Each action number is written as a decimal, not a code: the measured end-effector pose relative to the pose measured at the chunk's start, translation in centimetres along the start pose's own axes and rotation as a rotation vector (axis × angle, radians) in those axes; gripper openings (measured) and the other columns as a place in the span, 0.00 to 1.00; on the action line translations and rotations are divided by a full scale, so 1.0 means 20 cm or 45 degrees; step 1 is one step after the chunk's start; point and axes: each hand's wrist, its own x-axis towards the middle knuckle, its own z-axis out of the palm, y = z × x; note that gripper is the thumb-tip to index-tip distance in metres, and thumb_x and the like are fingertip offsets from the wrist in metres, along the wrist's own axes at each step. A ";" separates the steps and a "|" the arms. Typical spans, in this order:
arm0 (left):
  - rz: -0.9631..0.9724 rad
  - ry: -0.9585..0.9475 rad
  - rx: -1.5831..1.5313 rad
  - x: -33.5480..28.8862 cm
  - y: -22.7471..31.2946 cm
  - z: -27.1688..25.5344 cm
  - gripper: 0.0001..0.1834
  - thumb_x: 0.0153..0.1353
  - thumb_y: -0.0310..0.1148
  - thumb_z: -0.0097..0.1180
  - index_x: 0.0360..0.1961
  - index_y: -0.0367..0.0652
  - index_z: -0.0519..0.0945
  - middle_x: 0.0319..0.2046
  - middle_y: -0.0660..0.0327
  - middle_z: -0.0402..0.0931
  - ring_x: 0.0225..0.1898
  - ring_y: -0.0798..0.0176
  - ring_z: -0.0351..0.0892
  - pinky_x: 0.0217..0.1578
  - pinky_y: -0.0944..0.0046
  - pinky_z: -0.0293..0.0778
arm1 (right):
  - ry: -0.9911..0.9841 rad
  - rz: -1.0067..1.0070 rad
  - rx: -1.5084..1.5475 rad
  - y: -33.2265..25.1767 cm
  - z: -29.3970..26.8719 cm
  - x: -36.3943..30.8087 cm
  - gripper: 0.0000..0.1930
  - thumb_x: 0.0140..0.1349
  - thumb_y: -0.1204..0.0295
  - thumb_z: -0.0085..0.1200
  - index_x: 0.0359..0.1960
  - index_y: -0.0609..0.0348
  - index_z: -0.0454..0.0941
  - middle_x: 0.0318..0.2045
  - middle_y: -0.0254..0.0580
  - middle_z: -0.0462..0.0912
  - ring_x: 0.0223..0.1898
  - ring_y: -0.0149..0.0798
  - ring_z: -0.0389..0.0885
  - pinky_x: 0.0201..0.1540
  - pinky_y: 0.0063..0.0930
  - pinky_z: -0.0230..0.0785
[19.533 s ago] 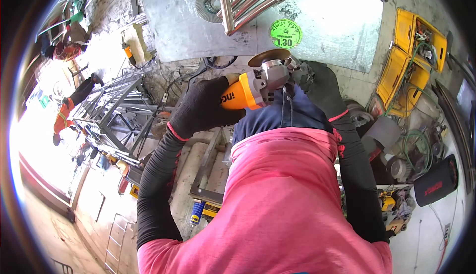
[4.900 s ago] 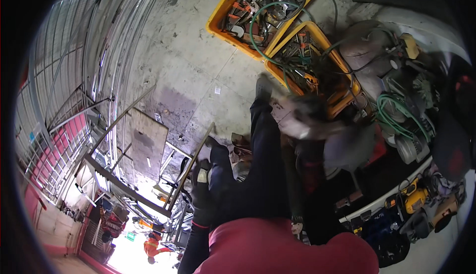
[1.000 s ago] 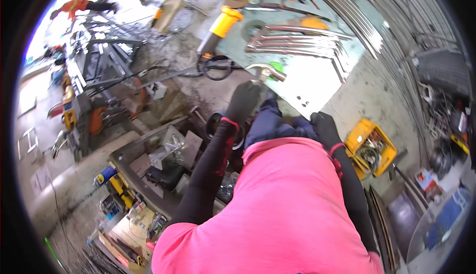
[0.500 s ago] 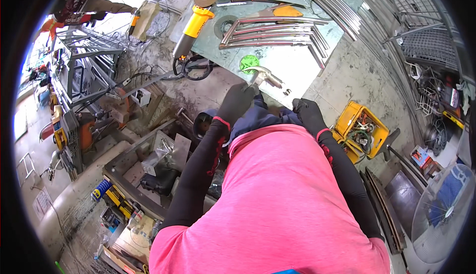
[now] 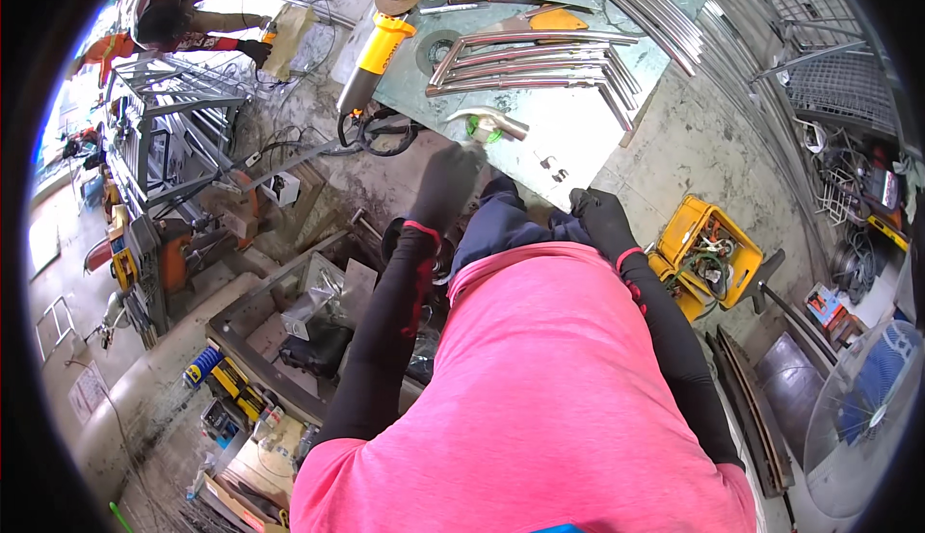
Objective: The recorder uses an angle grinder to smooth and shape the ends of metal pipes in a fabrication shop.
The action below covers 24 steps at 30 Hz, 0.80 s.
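Note:
My left hand, in a black glove, is closed around a claw hammer, whose metal head is over the near edge of the metal-topped table. Motion smears the grip area. Beneath the hammer head, a round green disc is partly covered. A few small dark bent metal pieces lie on the bright tabletop to the hammer's right. My right hand, gloved in black too, is at the table's near edge with its fingers curled; what they hold, if anything, is hidden.
A yellow angle grinder lies at the table's left edge, its cable hanging off. Bent metal tubes rest farther back. At right stand a yellow toolbox and a fan. Metal frames and a crouching person are at left.
The hammer has swung up and left, turning its head and uncovering more of the small metal pieces. My right hand stays almost still. At far left, the person reaches toward a yellow tool.

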 end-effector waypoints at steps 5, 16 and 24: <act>-0.361 0.151 -0.552 0.04 0.17 -0.13 0.12 0.76 0.33 0.55 0.40 0.39 0.88 0.23 0.68 0.75 0.22 0.72 0.76 0.26 0.63 0.75 | 0.060 -0.046 -0.007 0.07 0.02 0.04 0.21 0.77 0.54 0.63 0.47 0.66 0.83 0.37 0.55 0.90 0.42 0.50 0.89 0.49 0.44 0.78; -0.098 -0.015 0.012 0.04 0.08 0.01 0.23 0.76 0.45 0.58 0.35 0.30 0.82 0.28 0.38 0.82 0.33 0.37 0.86 0.36 0.45 0.76 | 0.014 -0.038 0.059 0.05 -0.01 0.04 0.21 0.78 0.55 0.63 0.46 0.67 0.82 0.37 0.50 0.90 0.39 0.43 0.88 0.47 0.38 0.79; 0.461 0.177 0.346 0.01 0.13 -0.06 0.12 0.67 0.36 0.65 0.39 0.36 0.86 0.30 0.46 0.84 0.32 0.39 0.86 0.33 0.43 0.78 | -0.176 -0.120 0.248 0.02 -0.34 -0.17 0.17 0.80 0.60 0.56 0.49 0.65 0.84 0.28 0.37 0.84 0.27 0.30 0.81 0.33 0.30 0.73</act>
